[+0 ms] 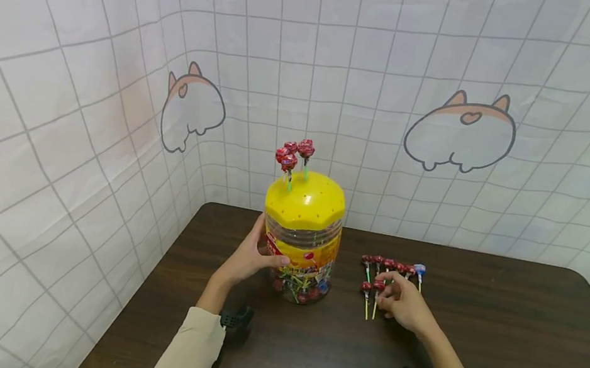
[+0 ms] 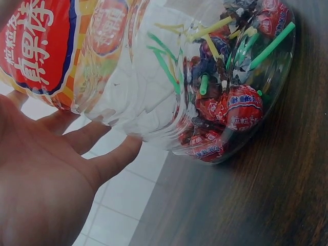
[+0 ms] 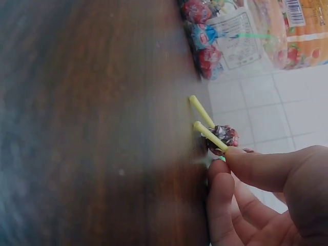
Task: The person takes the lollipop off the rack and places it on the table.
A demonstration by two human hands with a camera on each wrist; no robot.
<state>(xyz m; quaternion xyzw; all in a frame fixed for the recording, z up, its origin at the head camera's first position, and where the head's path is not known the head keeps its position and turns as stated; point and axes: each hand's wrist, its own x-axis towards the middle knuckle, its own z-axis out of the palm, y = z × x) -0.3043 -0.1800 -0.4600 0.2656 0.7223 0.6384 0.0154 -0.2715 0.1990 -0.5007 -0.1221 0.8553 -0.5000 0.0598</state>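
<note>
A clear plastic jar [image 1: 303,255] with a yellow lid [image 1: 306,201] stands on the table, loose lollipops [image 2: 243,110] visible inside its lower part. Several red-wrapped lollipops [image 1: 306,149] stick upright out of the holes in the lid. My left hand [image 1: 252,260] holds the jar's left side, thumb across the label and fingers spread along the wall. To the right of the jar, my right hand [image 1: 404,302] pinches a red lollipop [image 1: 379,285] with a yellow stick between thumb and forefinger, close over the table. Another red lollipop [image 1: 366,287] lies just left of it.
Behind the right hand, a row of red lollipops [image 1: 378,260] lies on the dark wooden table [image 1: 315,352], with a blue one [image 1: 419,269] at its right end. A white grid-patterned curtain [image 1: 321,86] hangs behind and to the left.
</note>
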